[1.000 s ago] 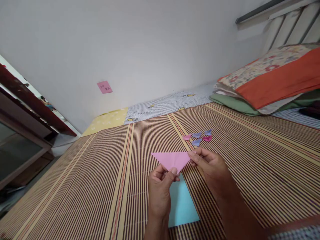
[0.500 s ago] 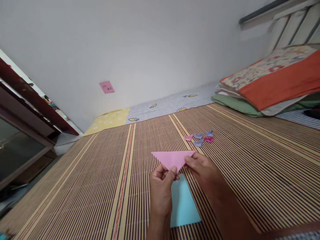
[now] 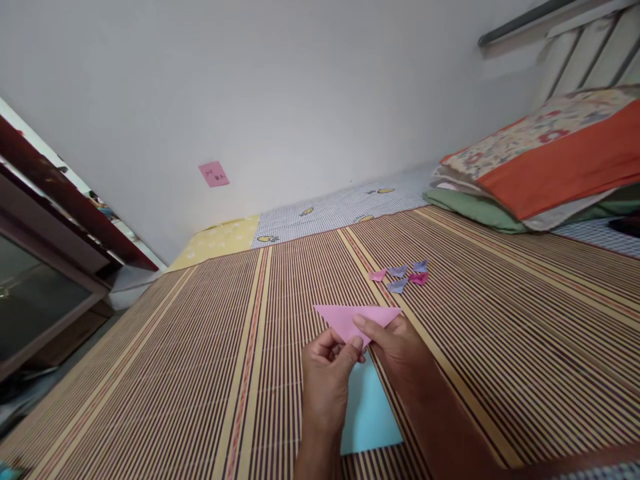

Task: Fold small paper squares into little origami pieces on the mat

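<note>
A pink sheet of paper (image 3: pixel 339 319), folded into a triangle with its long edge away from me, is held up between both hands. My left hand (image 3: pixel 327 373) pinches it near the lower point, thumb in front and fingers behind. My right hand (image 3: pixel 397 343) grips the right part, its thumb lying flat across the middle of the paper. Beneath the hands a light blue paper (image 3: pixel 370 413) lies on the striped mat (image 3: pixel 200 373), partly covered by my left hand and the pink paper.
Several small folded papers (image 3: pixel 398 286) in blue, pink and magenta lie on the mat beyond my hands. Stacked pillows (image 3: pixel 560 160) are at the right by the wall. A pink note (image 3: pixel 214 174) sticks to the wall (image 3: pixel 300 100). A dark door frame (image 3: pixel 75 200) stands at the left.
Both hands and the pink triangle have shifted slightly to the right. My right thumb has slid from the right side of the paper toward its middle.
</note>
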`<state>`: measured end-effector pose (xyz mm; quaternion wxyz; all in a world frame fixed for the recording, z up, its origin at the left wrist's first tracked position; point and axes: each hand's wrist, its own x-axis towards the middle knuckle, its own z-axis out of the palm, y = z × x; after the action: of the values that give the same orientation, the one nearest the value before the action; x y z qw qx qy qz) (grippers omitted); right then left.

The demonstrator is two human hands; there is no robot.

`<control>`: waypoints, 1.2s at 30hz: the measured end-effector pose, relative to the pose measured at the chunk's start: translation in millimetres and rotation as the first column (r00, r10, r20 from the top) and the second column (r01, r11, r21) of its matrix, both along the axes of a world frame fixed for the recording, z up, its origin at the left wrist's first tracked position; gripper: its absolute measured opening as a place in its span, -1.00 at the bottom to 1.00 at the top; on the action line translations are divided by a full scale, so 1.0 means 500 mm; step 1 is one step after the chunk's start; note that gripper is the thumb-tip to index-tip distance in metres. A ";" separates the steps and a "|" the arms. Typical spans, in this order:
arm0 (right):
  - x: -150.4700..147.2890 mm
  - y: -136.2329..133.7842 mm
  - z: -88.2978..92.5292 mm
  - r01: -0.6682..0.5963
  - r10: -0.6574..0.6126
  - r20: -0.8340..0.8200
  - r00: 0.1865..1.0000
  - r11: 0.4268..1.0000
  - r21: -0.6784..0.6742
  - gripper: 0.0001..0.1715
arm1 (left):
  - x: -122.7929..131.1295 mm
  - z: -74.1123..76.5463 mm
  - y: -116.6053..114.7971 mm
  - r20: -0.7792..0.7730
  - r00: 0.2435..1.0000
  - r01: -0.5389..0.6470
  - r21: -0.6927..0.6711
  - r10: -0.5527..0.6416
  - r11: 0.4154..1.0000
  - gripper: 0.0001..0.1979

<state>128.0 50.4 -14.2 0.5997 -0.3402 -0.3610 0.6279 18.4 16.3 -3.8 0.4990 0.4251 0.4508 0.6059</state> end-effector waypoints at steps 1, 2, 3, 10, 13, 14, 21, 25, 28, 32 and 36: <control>0.000 0.000 0.000 0.005 -0.005 0.004 1.000 1.000 -0.004 -0.62 | 0.000 -0.001 0.000 -0.009 1.000 0.006 -0.004 -0.006 1.000 -0.79; 0.000 0.000 0.000 0.017 -0.017 0.007 1.000 1.000 -0.010 -0.61 | -0.001 -0.002 0.000 -0.018 1.000 0.015 -0.012 -0.015 1.000 -0.78; 0.001 0.000 -0.001 0.029 -0.029 0.009 1.000 0.999 -0.016 -0.61 | -0.001 -0.003 0.000 -0.028 0.999 0.025 -0.024 -0.025 0.999 -0.77; 0.014 0.002 -0.002 0.083 -0.081 0.038 0.996 0.995 -0.047 -0.62 | 0.000 -0.003 -0.001 -0.069 0.993 0.093 -0.044 -0.096 0.995 -0.73; 0.017 0.001 0.001 0.135 -0.134 0.029 0.991 0.990 -0.046 -0.66 | -0.004 -0.002 0.001 -0.056 0.988 0.137 -0.070 -0.141 0.988 -0.74; 0.017 0.001 0.002 0.143 -0.142 0.023 0.990 0.989 -0.039 -0.67 | -0.006 -0.001 0.002 -0.050 0.987 0.151 -0.073 -0.155 0.986 -0.74; 0.007 0.001 -0.001 0.007 -0.008 0.046 0.999 1.000 0.011 -0.68 | -0.010 0.004 0.004 -0.011 0.997 0.072 -0.038 -0.072 0.997 -0.77; -0.001 0.000 0.004 -0.027 0.025 0.044 0.999 0.998 0.058 -0.65 | -0.013 0.001 0.006 0.033 0.999 -0.037 -0.031 0.038 0.999 -0.79; -0.004 -0.002 0.009 -0.055 0.047 0.078 0.996 0.993 0.102 -0.70 | -0.018 -0.004 0.009 0.075 0.994 -0.073 -0.022 0.075 0.997 -0.77; -0.004 -0.003 0.007 -0.067 0.049 0.136 0.989 0.989 0.135 -0.72 | -0.021 -0.009 0.012 0.100 0.992 -0.079 -0.009 0.079 0.997 -0.78; 0.006 0.005 -0.007 -0.013 -0.006 0.162 0.987 0.993 0.115 -0.67 | -0.022 -0.010 0.013 0.092 0.994 -0.057 -0.026 0.059 0.998 -0.80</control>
<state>131.0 53.0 -17.8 0.5859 -0.3541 -0.4450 0.5773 7.4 22.7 -8.8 0.5064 0.3774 0.4462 0.6340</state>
